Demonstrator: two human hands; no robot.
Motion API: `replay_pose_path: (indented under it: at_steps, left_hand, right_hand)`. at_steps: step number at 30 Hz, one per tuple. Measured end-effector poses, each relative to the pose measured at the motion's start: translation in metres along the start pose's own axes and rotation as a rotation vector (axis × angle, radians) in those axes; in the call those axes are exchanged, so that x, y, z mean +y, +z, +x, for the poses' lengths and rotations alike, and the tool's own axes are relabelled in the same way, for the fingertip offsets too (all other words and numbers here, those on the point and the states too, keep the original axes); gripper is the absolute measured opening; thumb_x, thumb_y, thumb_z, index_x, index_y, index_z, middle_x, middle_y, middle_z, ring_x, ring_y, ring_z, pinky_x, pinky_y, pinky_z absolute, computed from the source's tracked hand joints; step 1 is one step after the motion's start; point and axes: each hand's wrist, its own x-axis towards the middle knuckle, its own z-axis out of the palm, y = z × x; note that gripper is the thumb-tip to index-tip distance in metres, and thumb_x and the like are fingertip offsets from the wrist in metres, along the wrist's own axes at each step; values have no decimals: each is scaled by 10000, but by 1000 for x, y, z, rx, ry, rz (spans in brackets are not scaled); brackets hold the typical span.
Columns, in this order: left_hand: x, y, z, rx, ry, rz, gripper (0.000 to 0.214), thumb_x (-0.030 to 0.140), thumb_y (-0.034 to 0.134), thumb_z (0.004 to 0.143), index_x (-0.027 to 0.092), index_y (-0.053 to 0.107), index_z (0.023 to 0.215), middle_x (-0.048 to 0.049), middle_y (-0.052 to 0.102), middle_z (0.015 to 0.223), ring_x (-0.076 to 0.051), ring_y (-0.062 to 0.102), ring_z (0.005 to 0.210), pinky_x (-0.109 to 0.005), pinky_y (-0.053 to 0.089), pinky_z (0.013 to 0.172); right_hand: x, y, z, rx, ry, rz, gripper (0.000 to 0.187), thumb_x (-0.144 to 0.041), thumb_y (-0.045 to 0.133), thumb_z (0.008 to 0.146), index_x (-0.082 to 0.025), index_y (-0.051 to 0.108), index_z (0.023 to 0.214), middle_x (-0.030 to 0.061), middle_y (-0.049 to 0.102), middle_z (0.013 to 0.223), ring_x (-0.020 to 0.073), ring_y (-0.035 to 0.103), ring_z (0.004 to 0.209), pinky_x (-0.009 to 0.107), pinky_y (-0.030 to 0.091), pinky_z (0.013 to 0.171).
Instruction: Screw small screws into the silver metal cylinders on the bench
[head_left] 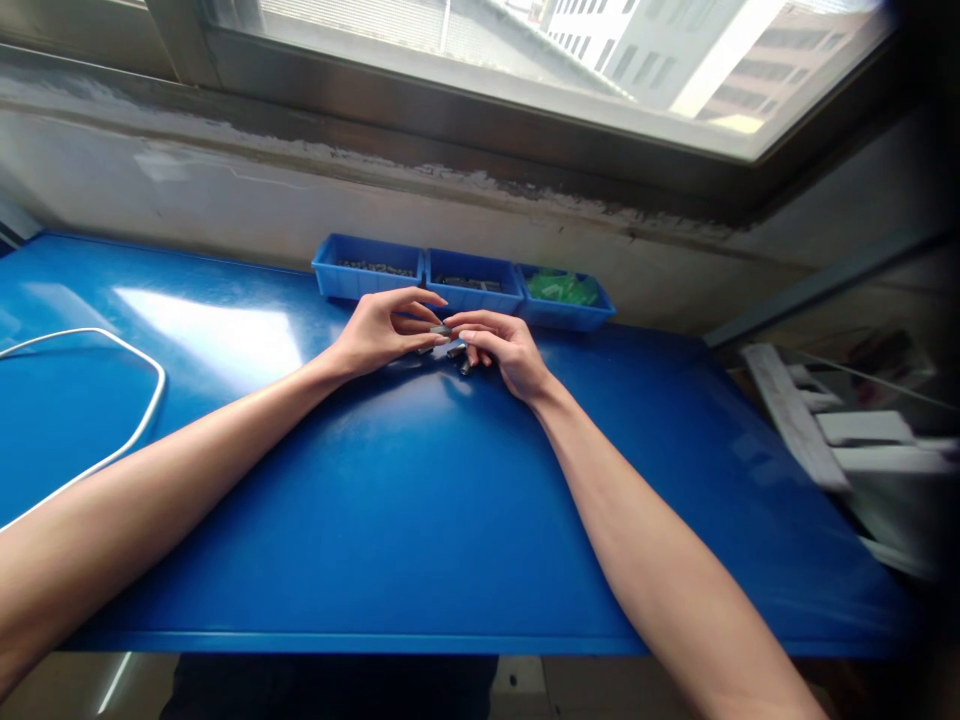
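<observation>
- My left hand (379, 328), just above the frame's centre, pinches a small grey piece (441, 330) between thumb and a fingertip, index raised clear; my right hand (517, 355) curls in from the right with its fingertips at the piece's other end, though I can't tell whether they grip it or only steady it.
- Under my forearms the blue table (375, 540) fills most of the lower frame.
- Upper centre, three blue bins stand side by side: the left bin (367, 285) holds little metallic bits, the middle bin (474, 297) darker parts, the right bin (566, 315) green material (562, 288).
- A white cable (154, 400) bends across the left edge.
- Dark, shiny parts (456, 350) lie beneath my fingers, partly hidden.
- The grey piece, smallest, I'd judge light, stiff and perhaps slick; I'd take it by its ends or edges, with fingertips alone.
</observation>
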Motion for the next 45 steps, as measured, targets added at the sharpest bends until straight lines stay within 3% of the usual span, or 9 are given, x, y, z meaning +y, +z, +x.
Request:
replay_pose_path:
  at_steps: [7,10,14,19,23,26,31,39,45]
  left_hand:
    - [0,-1,3,10,120,299,518,505,778,801,156,721,1178,-116,766,1113,-238,725,1011,-318,578,889]
    - [0,-2,4,-79,202,504,384,464,752,818,180,775,1075,-94,777,1067,-234,703,988,-310,537,861]
    - [-2,-2,3,-173,312,587,252,392,748,823,193,810,965,-89,765,1016,-220,696,948,-311,510,879]
    - [-6,-2,2,-132,302,585,198,350,707,862,193,814,916,-76,745,908,-167,670,758,-268,492,698]
    - [-10,-1,3,-27,272,584,209,348,699,865,175,796,929,-64,750,841,-167,674,719,-266,510,694]
    - [-10,0,3,57,208,491,270,391,657,902,166,774,995,-67,769,888,-169,706,730,-264,551,722]
    - [-6,1,3,115,86,293,367,450,675,894,164,715,1120,-56,745,862,-135,683,581,-228,544,577]
    - [-8,-1,5,155,81,190,366,441,806,781,147,745,991,-95,784,994,-226,756,919,-340,614,898]
    - [-8,0,6,133,-12,70,522,582,726,845,169,690,1162,-51,761,760,-234,773,706,-306,634,665]
  right_hand:
    - [4,-4,4,194,-39,169,412,-218,618,696,-213,738,1091,58,775,1056,72,451,509,242,302,442]
    - [5,-6,5,239,-43,185,569,-200,586,667,-260,686,1224,61,726,1253,75,481,544,237,320,428]
    - [5,-7,5,238,-18,120,670,-229,598,667,-302,627,1332,57,645,1402,110,577,654,235,352,424]
    - [3,-6,5,233,-4,126,664,-234,612,659,-308,636,1319,57,641,1396,116,598,675,239,375,429]
    - [2,-6,5,236,7,146,630,-233,608,662,-293,646,1288,65,670,1331,111,594,653,249,405,446]
    - [2,-7,5,229,7,136,606,-242,605,674,-292,645,1277,63,675,1301,112,595,650,260,439,471]
    - [3,-7,5,219,2,178,536,-244,621,684,-274,658,1218,57,705,1209,105,571,625,270,472,512]
    - [4,-5,3,185,12,147,366,-256,661,712,-214,719,1071,43,749,959,116,547,611,285,478,570]
    - [6,-4,4,137,7,110,312,-264,673,726,-200,739,1025,36,754,894,115,539,594,286,466,582]
